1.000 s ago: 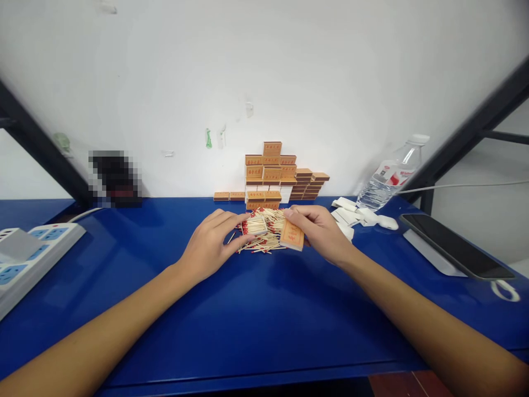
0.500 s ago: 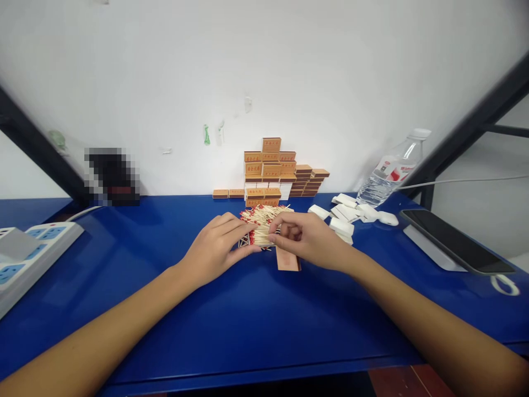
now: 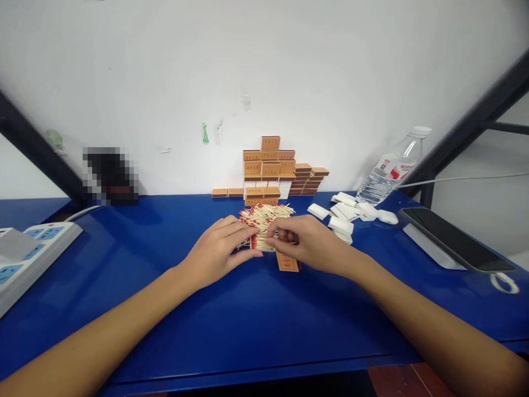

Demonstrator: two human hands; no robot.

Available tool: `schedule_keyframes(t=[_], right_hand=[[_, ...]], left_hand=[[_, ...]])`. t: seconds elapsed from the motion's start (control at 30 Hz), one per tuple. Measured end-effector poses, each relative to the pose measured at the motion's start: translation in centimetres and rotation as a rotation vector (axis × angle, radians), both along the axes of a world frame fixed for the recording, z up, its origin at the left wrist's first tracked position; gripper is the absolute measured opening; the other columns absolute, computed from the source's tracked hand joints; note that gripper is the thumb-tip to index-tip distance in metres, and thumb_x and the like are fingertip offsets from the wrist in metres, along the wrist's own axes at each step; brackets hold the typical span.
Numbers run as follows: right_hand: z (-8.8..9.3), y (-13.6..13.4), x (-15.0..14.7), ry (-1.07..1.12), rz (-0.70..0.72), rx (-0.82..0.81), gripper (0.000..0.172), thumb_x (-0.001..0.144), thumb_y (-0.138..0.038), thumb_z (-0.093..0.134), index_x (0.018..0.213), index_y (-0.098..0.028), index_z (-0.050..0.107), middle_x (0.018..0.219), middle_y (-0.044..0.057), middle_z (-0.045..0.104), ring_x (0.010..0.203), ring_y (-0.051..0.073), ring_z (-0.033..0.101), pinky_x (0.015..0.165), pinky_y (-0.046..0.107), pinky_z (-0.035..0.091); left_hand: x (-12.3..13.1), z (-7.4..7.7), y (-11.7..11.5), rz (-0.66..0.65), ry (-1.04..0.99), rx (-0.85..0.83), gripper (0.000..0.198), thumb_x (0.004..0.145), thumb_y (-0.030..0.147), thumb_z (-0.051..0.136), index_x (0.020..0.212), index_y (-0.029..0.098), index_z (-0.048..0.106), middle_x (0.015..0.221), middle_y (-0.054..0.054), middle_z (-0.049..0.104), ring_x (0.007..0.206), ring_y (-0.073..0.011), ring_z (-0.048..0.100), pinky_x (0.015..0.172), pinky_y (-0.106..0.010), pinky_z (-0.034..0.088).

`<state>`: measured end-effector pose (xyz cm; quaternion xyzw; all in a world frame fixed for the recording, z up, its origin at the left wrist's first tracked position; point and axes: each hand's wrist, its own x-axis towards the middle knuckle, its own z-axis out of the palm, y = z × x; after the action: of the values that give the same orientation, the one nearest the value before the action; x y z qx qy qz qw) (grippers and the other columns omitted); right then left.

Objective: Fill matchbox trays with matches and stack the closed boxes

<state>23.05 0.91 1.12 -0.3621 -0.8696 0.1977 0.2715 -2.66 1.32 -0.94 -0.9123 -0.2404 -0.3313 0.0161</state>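
Observation:
Wooden matches with red heads (image 3: 268,212) lie in a loose heap at the middle of the blue table. In front of the heap is a neat row of matches (image 3: 263,241), heads to the left. My left hand (image 3: 223,246) grips this row from the left, thumb along the near side and fingers over the far side. From the right, my right hand (image 3: 309,240) pinches thumb and forefinger together at the row's stick ends, with the other fingers curled. Beneath my right hand lies an orange matchbox cover (image 3: 288,262), partly hidden.
Matchboxes (image 3: 270,168) stand stacked against the wall behind the heap. White inner trays (image 3: 344,212) lie scattered to the right, near a tilted water bottle (image 3: 390,168) and a phone (image 3: 454,240) on a stand. A power strip (image 3: 39,256) is at the left edge.
Both hands stay almost in place, with my right fingers shifting slightly left. The matchbox cover now shows its printed face. The row of matches looks fuller and more even.

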Motion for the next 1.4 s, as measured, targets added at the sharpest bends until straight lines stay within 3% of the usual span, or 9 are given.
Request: schedule_keyframes(t=[0.2,0.37,0.5,0.8,1.0,1.13,1.4], right_hand=[[0.2,0.6,0.0,0.246,-0.17,-0.121,0.034,0.102,-0.05,0.06,0.088,-0.02,0.067,0.067,-0.003,0.059,0.053,0.01,0.046,0.049,0.024,0.036],[0.0,1.3,-0.1,0.54,-0.344,-0.417,0.042,0.098,-0.062,0.06,0.102,-0.02,0.062,0.06,-0.004,0.058,0.04,0.011,0.047,0.034,0.023,0.037],[-0.4,1.1,-0.6,0.606,-0.322,-0.512,0.039,0.094,-0.058,0.068,0.1,-0.019,0.062,0.065,-0.001,0.063,0.045,0.012,0.056,0.036,0.023,0.047],[-0.7,0.9,-0.7,0.572,-0.273,-0.544,0.038,0.1,-0.054,0.061,0.105,-0.017,0.067,0.053,-0.004,0.059,0.04,0.01,0.047,0.036,0.02,0.037],[-1.1,0.8,-1.1,0.621,-0.2,-0.488,0.043,0.1,-0.058,0.058,0.107,-0.017,0.066,0.056,-0.005,0.058,0.042,0.011,0.05,0.037,0.022,0.04],[-1.8,0.2,-2.0,0.691,-0.226,-0.494,0.044,0.1,-0.06,0.058,0.113,-0.018,0.064,0.062,-0.003,0.059,0.047,0.013,0.055,0.039,0.024,0.045],[-1.8,-1.8,-3.7,0.775,-0.185,-0.609,0.052,0.104,-0.054,0.053,0.143,-0.02,0.046,0.09,0.004,0.065,0.066,0.016,0.064,0.047,0.027,0.054]], left_hand=[[0.0,-0.1,0.1,0.071,-0.082,-0.068,0.039,0.096,0.041,0.074,0.126,0.016,0.07,0.1,-0.007,0.077,0.091,-0.0222,0.065,0.083,-0.039,0.056],[0.0,-0.2,0.1,0.133,-0.183,-0.045,0.039,0.094,0.041,0.077,0.124,0.017,0.072,0.106,-0.008,0.078,0.095,-0.0219,0.067,0.085,-0.039,0.059],[0.1,-0.2,0.0,0.142,-0.218,-0.024,0.04,0.093,0.04,0.078,0.125,0.017,0.072,0.108,-0.009,0.078,0.095,-0.0218,0.068,0.085,-0.04,0.059],[0.1,-0.2,0.1,0.132,-0.236,-0.007,0.037,0.092,0.037,0.079,0.125,0.019,0.072,0.109,-0.008,0.079,0.093,-0.0207,0.068,0.085,-0.04,0.059],[0.2,0.0,-0.2,0.125,-0.266,-0.036,0.038,0.092,0.038,0.079,0.126,0.021,0.072,0.109,-0.007,0.079,0.093,-0.0207,0.069,0.084,-0.04,0.06],[0.5,0.0,-0.7,0.139,-0.29,-0.047,0.038,0.09,0.039,0.081,0.123,0.023,0.074,0.103,-0.006,0.079,0.09,-0.0206,0.068,0.08,-0.038,0.06],[0.5,-0.4,-0.5,0.14,-0.289,-0.04,0.039,0.087,0.039,0.083,0.122,0.022,0.075,0.102,-0.006,0.079,0.089,-0.0203,0.067,0.081,-0.037,0.059]])
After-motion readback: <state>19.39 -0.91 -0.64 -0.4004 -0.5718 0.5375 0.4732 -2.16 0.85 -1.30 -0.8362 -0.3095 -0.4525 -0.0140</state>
